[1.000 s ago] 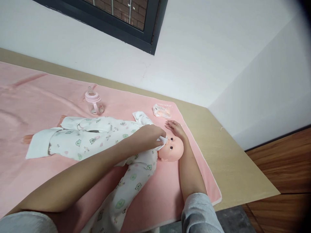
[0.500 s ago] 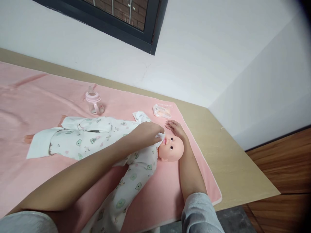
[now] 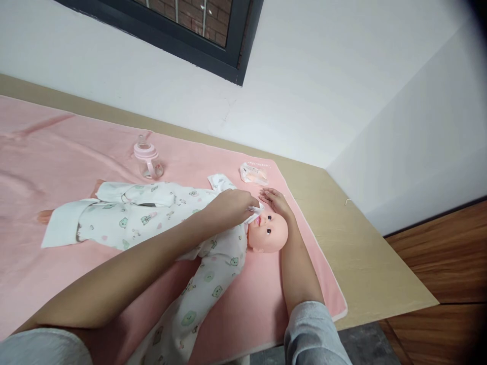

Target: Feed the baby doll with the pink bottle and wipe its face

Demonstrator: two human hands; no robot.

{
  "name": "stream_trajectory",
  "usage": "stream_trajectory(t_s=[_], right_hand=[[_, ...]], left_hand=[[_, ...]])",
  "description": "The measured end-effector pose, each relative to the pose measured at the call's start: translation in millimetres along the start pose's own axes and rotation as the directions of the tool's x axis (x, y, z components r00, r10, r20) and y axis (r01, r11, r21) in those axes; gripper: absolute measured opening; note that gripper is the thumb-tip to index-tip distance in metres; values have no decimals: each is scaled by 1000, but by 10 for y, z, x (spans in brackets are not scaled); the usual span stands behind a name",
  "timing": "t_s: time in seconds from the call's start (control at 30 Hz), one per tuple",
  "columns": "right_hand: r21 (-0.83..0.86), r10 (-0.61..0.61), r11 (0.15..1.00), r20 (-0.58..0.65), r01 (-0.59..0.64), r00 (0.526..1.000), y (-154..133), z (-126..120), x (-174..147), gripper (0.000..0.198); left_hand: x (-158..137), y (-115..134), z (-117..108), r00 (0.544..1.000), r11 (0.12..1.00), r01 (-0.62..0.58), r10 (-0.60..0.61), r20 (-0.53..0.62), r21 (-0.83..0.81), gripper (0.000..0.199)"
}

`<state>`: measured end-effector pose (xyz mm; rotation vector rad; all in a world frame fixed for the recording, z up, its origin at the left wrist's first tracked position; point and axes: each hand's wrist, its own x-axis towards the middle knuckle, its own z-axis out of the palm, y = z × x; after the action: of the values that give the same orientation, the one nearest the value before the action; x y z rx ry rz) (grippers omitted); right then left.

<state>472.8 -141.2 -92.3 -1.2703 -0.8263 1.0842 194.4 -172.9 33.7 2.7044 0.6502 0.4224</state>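
Observation:
A bald baby doll (image 3: 268,238) lies on its back, dressed in white pyjamas (image 3: 224,261) printed with green bears. My left hand (image 3: 230,207) is closed in a pinch on a small white wipe (image 3: 255,212), held beside the doll's mouth and cheek. The fold of the wipe hides part of the chin. Past the top of the doll's head, my right hand (image 3: 277,201) rests with fingers stretched out, palm side by the far side of the face. It holds nothing, and its forearm lies against the crown of the head.
A pink blanket (image 3: 45,147) covers much of the wooden table (image 3: 353,263). Behind the doll's legs stands a baby bottle (image 3: 148,161) with a pink collar. A small clear packet (image 3: 254,174) lies near my right hand. The wall and a dark window frame (image 3: 213,53) are behind.
My left hand has shifted slightly, and the wipe has moved a little up and right across the doll's cheek, showing more of its edge. My right hand stays in place.

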Motion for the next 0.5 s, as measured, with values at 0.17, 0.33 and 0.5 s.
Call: stream_trajectory(t_s=[0.17,0.33,0.5], right_hand=[[-10,6,1000,11,-6,1000,-9,-4,-7,13],[-18,2,1000,-2,-2,1000,-14,7,-18,13],[-40,-1,999,-8,0,1000,-21,15,-30,13]], left_hand=[[13,-13,7,1000,1000,-16,16,-23,-8,30],[21,-31,10,999,1000,-4,4,-32,-8,33],[16,-52,18,998,1000,3,-3,-66,7,39]])
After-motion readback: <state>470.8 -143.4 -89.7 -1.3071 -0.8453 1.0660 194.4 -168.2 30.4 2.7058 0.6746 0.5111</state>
